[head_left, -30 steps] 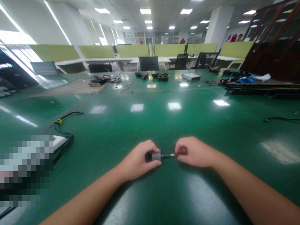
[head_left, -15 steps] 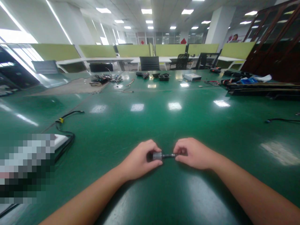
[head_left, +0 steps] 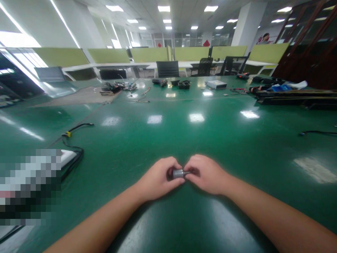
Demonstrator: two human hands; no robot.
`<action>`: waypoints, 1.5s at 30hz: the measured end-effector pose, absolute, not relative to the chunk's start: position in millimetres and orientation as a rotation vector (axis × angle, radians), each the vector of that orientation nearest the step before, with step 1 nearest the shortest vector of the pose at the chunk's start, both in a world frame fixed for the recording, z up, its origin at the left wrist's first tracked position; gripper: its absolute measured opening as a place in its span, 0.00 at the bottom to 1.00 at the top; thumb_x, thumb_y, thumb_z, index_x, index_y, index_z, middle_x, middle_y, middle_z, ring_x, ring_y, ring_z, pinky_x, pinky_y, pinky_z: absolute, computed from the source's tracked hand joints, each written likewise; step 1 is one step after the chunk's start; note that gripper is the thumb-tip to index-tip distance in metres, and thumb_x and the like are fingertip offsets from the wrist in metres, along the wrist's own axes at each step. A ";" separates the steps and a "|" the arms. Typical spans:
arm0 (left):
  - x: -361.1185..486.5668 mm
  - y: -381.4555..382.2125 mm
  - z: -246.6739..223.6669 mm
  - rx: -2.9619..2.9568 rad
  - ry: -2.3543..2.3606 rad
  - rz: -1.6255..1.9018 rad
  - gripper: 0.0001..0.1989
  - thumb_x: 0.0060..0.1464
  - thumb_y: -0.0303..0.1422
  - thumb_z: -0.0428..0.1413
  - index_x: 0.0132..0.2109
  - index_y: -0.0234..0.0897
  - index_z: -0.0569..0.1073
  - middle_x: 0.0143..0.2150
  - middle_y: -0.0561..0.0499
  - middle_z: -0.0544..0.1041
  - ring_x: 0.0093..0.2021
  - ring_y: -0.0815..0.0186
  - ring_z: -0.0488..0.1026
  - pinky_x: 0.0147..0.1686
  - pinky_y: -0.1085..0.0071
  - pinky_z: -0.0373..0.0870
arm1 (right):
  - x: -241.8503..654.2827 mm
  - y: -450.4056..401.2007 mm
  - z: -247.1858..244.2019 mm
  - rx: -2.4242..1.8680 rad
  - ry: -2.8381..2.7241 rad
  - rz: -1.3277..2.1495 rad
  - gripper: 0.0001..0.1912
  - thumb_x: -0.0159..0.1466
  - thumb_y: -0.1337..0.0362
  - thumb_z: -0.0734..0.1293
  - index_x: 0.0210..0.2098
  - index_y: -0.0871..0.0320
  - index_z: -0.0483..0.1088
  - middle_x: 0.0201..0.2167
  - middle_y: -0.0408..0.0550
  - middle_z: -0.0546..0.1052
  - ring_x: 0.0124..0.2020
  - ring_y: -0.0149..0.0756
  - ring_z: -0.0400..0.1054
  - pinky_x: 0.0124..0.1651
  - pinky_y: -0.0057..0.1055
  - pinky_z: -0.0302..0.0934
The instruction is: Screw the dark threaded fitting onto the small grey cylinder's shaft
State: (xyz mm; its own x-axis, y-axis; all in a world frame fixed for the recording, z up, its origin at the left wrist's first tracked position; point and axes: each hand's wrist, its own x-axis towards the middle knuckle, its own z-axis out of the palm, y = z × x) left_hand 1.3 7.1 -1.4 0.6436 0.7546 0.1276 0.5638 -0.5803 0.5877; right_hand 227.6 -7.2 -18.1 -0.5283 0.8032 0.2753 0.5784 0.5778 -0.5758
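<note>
From my end, the cylinder point(head_left: 178, 174) at lower centre reads as smooth metal. I register a smooth, glossy tabletop point(head_left: 168, 138), matt partition panels point(head_left: 149, 54) across upper centre, and a wood-like cabinet point(head_left: 309, 56) at upper right.

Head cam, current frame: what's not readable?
All in the head view:
Thin shaft: its right end is hidden by the right hand.
Metal cylinder: its left end is shaded and partly covered by the left hand.
White object at left: mostly masked by pixelation.
Black cable at right: cut off by the right edge.
Far clutter: too small and blurred to identify parts.
</note>
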 end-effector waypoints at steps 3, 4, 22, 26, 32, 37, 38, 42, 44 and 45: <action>0.7 7.3 -2.8 2.376 0.974 0.553 0.08 0.55 0.33 0.62 0.40 0.38 0.72 0.37 0.51 0.73 0.37 0.63 0.70 0.37 0.70 0.65 | 227.1 -8.7 -18.2 -1.062 -2.282 0.572 0.04 0.62 0.68 0.71 0.37 0.57 0.75 0.33 0.44 0.76 0.37 0.36 0.67 0.41 0.32 0.58; 0.6 7.2 -2.6 2.377 0.955 0.565 0.08 0.55 0.33 0.62 0.40 0.38 0.72 0.37 0.51 0.73 0.38 0.63 0.70 0.38 0.70 0.65 | 226.9 -9.2 -18.2 -1.051 -2.277 0.575 0.04 0.62 0.68 0.71 0.38 0.57 0.75 0.33 0.45 0.76 0.37 0.36 0.67 0.41 0.32 0.59; -1.6 8.1 -2.3 2.354 0.937 0.565 0.09 0.54 0.30 0.63 0.41 0.37 0.72 0.38 0.51 0.72 0.39 0.63 0.70 0.40 0.69 0.64 | 230.2 -8.9 -17.0 -1.037 -2.256 0.579 0.03 0.59 0.70 0.71 0.34 0.58 0.75 0.30 0.44 0.75 0.34 0.35 0.67 0.39 0.31 0.58; -1.6 8.4 -2.5 2.351 0.937 0.570 0.09 0.54 0.30 0.63 0.41 0.37 0.71 0.39 0.51 0.72 0.40 0.63 0.70 0.40 0.69 0.64 | 231.3 -9.0 -16.3 -1.044 -2.254 0.589 0.04 0.59 0.71 0.71 0.34 0.57 0.75 0.30 0.44 0.75 0.34 0.35 0.67 0.38 0.30 0.58; -2.0 7.3 -2.0 2.347 0.939 0.566 0.09 0.54 0.31 0.64 0.41 0.37 0.72 0.39 0.51 0.72 0.40 0.63 0.70 0.40 0.69 0.64 | 233.0 -10.3 -13.1 -1.055 -2.261 0.594 0.03 0.59 0.71 0.71 0.33 0.58 0.75 0.29 0.44 0.75 0.33 0.35 0.66 0.38 0.31 0.58; -2.1 7.5 -1.4 2.346 0.940 0.561 0.10 0.54 0.30 0.64 0.42 0.37 0.72 0.39 0.51 0.73 0.40 0.63 0.71 0.41 0.69 0.65 | 238.0 -9.1 -11.4 -1.082 -2.290 0.596 0.03 0.58 0.71 0.71 0.33 0.58 0.75 0.29 0.43 0.75 0.33 0.34 0.67 0.38 0.31 0.57; -2.0 7.5 -1.4 2.345 0.942 0.561 0.10 0.54 0.29 0.64 0.42 0.38 0.72 0.40 0.51 0.73 0.40 0.63 0.71 0.41 0.69 0.65 | 239.5 -8.6 -11.1 -1.087 -2.297 0.596 0.03 0.58 0.71 0.71 0.32 0.58 0.75 0.29 0.43 0.75 0.33 0.34 0.67 0.38 0.31 0.57; -1.6 7.4 -1.2 2.347 0.957 0.553 0.10 0.54 0.30 0.64 0.41 0.38 0.72 0.39 0.51 0.73 0.40 0.63 0.71 0.41 0.68 0.65 | 244.9 -6.9 -10.5 -1.113 -2.315 0.586 0.03 0.58 0.71 0.71 0.32 0.57 0.75 0.29 0.42 0.75 0.32 0.33 0.66 0.38 0.31 0.56; -1.3 7.2 -0.8 2.348 0.963 0.551 0.10 0.53 0.30 0.64 0.41 0.37 0.72 0.39 0.51 0.73 0.40 0.62 0.71 0.40 0.68 0.65 | 246.4 -6.4 -10.6 -1.117 -2.316 0.579 0.03 0.58 0.71 0.71 0.32 0.57 0.75 0.28 0.42 0.75 0.32 0.33 0.66 0.38 0.31 0.56; -1.1 7.1 -0.5 2.347 0.965 0.551 0.10 0.53 0.30 0.64 0.41 0.37 0.72 0.39 0.51 0.73 0.40 0.62 0.71 0.40 0.68 0.65 | 246.9 -6.2 -10.7 -1.116 -2.317 0.578 0.03 0.57 0.71 0.71 0.32 0.57 0.75 0.28 0.42 0.75 0.32 0.32 0.66 0.38 0.30 0.56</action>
